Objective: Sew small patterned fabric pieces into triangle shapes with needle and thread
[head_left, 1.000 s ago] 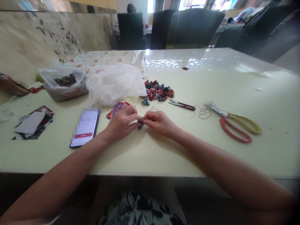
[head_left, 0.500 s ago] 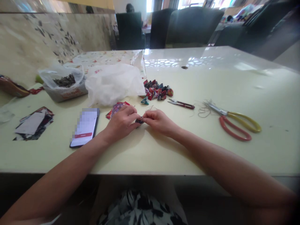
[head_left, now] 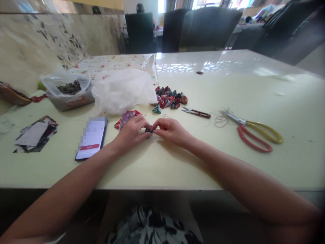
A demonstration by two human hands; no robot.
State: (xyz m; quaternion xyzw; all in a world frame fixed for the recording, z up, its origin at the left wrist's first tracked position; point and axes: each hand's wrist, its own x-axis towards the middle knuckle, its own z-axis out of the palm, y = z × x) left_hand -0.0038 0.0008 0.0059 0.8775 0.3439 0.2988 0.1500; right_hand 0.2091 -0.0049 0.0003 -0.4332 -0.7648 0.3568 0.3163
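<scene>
Between my two hands is a small dark piece of fabric (head_left: pixel 149 129), mostly covered by fingers. My left hand (head_left: pixel 132 131) is closed on its left side, with thumb and fingertips around it. On the other side my right hand (head_left: pixel 171 131) pinches the same piece at its edge. Any needle in the fingers is too small to make out. Fine thread (head_left: pixel 165 116) shows just behind my right hand. Patterned fabric pieces (head_left: pixel 127 117) lie under and behind my left hand. Past the hands sit a small teal fabric piece (head_left: pixel 156 109) and a pile of stuffed fabric pieces (head_left: pixel 170 98).
Thread snips (head_left: pixel 196 112), loose thread (head_left: pixel 222 120) and large scissors (head_left: pixel 247 125) lie right. A phone (head_left: pixel 91 139) and dark fabric scraps (head_left: pixel 35 135) are left. Behind stand a bag of dried leaf-like material (head_left: pixel 68 96) and a white plastic bag (head_left: pixel 124 91).
The fingers of my left hand have shifted and opened slightly around the dark fabric, showing more of it. My right hand has barely moved.
</scene>
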